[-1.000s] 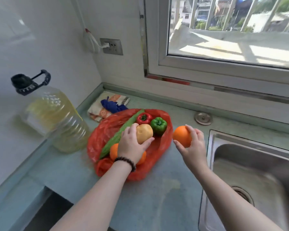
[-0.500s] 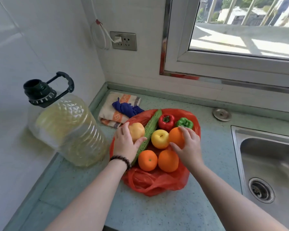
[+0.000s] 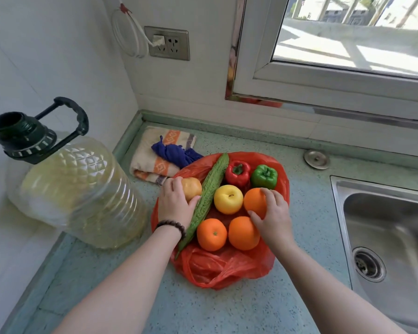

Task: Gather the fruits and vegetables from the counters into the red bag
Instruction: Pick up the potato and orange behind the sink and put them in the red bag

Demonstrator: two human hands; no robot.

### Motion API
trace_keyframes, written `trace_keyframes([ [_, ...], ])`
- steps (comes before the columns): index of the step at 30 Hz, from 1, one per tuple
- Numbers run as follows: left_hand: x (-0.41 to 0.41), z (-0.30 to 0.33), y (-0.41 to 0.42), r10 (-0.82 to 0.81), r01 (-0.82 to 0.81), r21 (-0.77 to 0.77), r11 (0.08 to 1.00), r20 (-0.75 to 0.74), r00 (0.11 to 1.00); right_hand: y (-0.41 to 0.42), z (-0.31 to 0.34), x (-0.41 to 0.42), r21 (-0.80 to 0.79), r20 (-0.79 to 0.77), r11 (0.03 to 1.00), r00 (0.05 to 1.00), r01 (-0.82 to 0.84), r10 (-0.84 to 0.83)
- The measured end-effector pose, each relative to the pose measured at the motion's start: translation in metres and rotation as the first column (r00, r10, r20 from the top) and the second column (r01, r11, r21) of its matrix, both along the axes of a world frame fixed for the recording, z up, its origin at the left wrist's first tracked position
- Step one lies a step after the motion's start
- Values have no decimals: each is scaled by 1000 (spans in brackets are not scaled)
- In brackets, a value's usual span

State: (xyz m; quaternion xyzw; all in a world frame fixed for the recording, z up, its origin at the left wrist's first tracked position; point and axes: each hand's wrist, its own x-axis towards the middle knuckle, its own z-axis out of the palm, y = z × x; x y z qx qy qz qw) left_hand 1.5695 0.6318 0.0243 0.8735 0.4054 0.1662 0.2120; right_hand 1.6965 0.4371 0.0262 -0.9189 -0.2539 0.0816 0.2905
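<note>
The red bag [image 3: 217, 268] lies flat on the counter with produce resting on it. A long green bitter gourd [image 3: 209, 196] runs diagonally across it. Beside it sit a red pepper [image 3: 237, 173], a green pepper [image 3: 264, 176], a yellow apple [image 3: 228, 199] and two oranges [image 3: 211, 234] at the front. My left hand [image 3: 174, 203] is shut on a pale yellow-brown fruit [image 3: 192, 188] at the bag's left edge. My right hand [image 3: 274, 216] grips a third orange [image 3: 254, 201] set on the bag's right side.
A big oil jug [image 3: 75, 189] with a dark cap stands left of the bag. A folded towel [image 3: 155, 162] with a blue cloth [image 3: 176, 153] lies behind. A steel sink [image 3: 386, 235] is at the right, with a round metal cap [image 3: 316, 159] by the wall.
My right hand carried the orange from over the counter onto the bag's right side. My left hand shifted its fruit toward the bag's left edge. The view moved closer.
</note>
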Motion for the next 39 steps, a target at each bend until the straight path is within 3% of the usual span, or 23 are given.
trace_keyframes([
  [16, -14, -24, -40, -27, 4, -113, 994, -197, 980, -4, -10, 6, -22, -12, 999, 999, -37, 37],
  [20, -10, -14, -50, -61, 51, -51, 997, -223, 973, -6, -4, 1, 45, 118, 997, 991, -64, 58],
  [23, -10, -7, -72, -126, 125, -17, 992, -227, 966, -8, -2, -11, -64, 263, 981, 945, -184, 194],
  [27, -8, -13, -94, -141, 138, -33, 990, -332, 933, -7, -12, -23, -257, 245, 929, 912, -265, 328],
  [39, 21, -23, -85, -68, 60, -35, 998, -295, 953, 20, -13, -1, -235, 254, 943, 922, -234, 292],
])
